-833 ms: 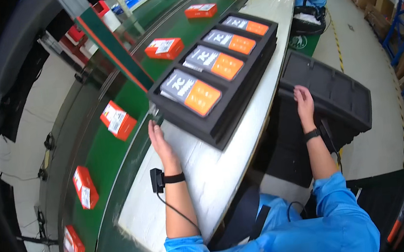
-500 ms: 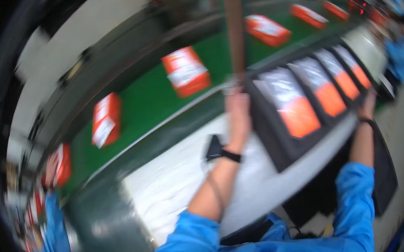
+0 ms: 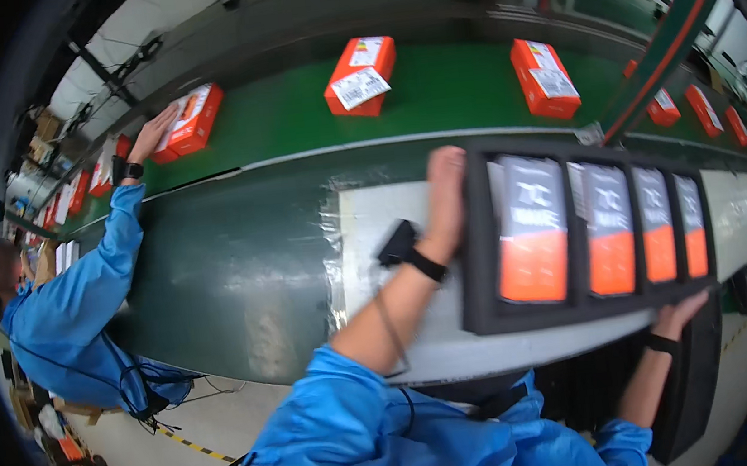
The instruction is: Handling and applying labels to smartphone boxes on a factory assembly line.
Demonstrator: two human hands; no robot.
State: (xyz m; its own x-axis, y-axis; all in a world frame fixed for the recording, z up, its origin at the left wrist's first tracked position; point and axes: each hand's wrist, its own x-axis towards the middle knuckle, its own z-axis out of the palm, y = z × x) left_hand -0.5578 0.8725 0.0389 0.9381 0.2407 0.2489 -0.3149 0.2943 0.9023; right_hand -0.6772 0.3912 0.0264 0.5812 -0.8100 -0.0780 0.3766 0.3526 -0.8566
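- Head view, my left hand (image 3: pixel 444 191): clasped on the near-left edge of the black tray (image 3: pixel 584 231), fingers curled over the rim; a dark band with a small clipped unit sits on the wrist.
- Head view, my right hand (image 3: pixel 681 315): gripping the tray's lower edge from beneath; only the knuckles and wrist show, so I cannot tell how far the fingers wrap.
- Head view, black tray: held between both hands over the pale counter (image 3: pixel 392 231); whether it rests on the surface or is lifted just clear I cannot tell. It carries a row of four flat packs (image 3: pixel 533 230), grey above and orange below, each in its own recess.
- Head view, handling note: as I judge it, the tray wants to stay level with an even hold at both ends, so no pack slides from its recess; a tilt toward one hand is the risk.
- Head view, green conveyor belt (image 3: pixel 449 88): beyond the counter, carrying orange boxes (image 3: pixel 361 75), well apart from one another.
- Head view, co-worker: a person in a blue smock on my left, one hand (image 3: pixel 150 133) laid on an orange box (image 3: pixel 189 119) on the belt.
- Head view, second black tray (image 3: pixel 690 382): below the counter edge by my right arm, contents not visible.
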